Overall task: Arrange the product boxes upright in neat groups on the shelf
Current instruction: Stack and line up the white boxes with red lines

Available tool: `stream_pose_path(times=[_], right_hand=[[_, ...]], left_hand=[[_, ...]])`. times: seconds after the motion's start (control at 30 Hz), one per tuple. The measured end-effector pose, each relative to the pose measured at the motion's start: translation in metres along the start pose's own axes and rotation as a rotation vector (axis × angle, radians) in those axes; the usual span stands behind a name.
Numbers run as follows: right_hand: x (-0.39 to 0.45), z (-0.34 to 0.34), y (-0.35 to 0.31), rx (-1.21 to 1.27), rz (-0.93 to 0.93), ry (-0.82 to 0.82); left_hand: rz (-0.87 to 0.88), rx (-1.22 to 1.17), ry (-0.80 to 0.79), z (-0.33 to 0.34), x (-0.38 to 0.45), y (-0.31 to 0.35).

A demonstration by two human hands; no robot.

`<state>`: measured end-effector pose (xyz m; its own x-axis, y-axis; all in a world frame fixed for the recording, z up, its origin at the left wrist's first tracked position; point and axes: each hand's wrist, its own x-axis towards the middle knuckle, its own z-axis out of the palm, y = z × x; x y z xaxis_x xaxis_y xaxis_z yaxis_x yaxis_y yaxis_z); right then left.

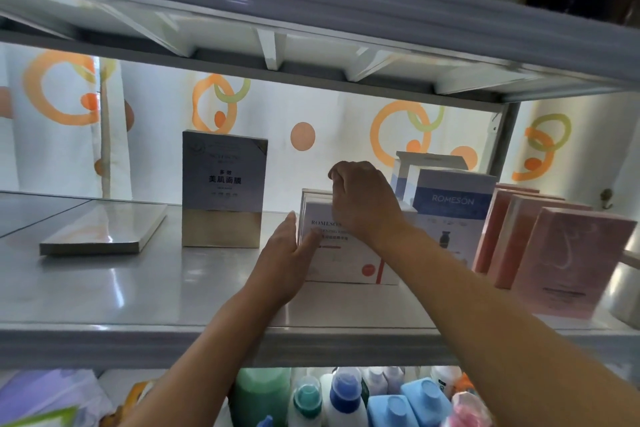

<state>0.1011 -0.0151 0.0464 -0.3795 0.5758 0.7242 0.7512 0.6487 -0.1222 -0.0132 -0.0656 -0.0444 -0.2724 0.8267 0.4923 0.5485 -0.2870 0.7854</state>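
A white ROMESON box with red trim (pixel 349 262) stands upright at the middle of the grey shelf (pixel 138 291). My left hand (pixel 287 256) lies flat against its left side with straight fingers. My right hand (pixel 362 199) curls over its top edge from above. To the left a blue-and-gold box (pixel 223 189) stands upright, and a flat gold box (pixel 104 230) lies on its face. At the right stand white-and-blue ROMESON boxes (pixel 453 204) and three pink boxes (pixel 568 260) in a row.
The shelf above (pixel 311 10) hangs low over the boxes. A metal upright (pixel 502 139) marks the right end. Below the shelf's front lip are several bottles (pixel 346 399) with blue and green caps. A patterned curtain (pixel 69 107) hangs behind.
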Motion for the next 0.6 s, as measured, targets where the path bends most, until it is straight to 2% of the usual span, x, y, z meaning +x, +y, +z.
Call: stream_pose_path(times=[0.3,0.5,0.6], right_hand=[[-0.012,-0.009,-0.005,0.0,-0.012,0.037],[-0.028,-0.021,0.009,0.087,0.031,0.048],[-0.039,-0.022,0.022,0.155,0.076,0.153]], left_hand=[[-0.014,0.006,0.009,-0.003,-0.005,0.005],[-0.018,-0.04,-0.035,-0.004,-0.002,-0.002],[-0.047,-0.064,-0.052,-0.005,-0.001,-0.001]])
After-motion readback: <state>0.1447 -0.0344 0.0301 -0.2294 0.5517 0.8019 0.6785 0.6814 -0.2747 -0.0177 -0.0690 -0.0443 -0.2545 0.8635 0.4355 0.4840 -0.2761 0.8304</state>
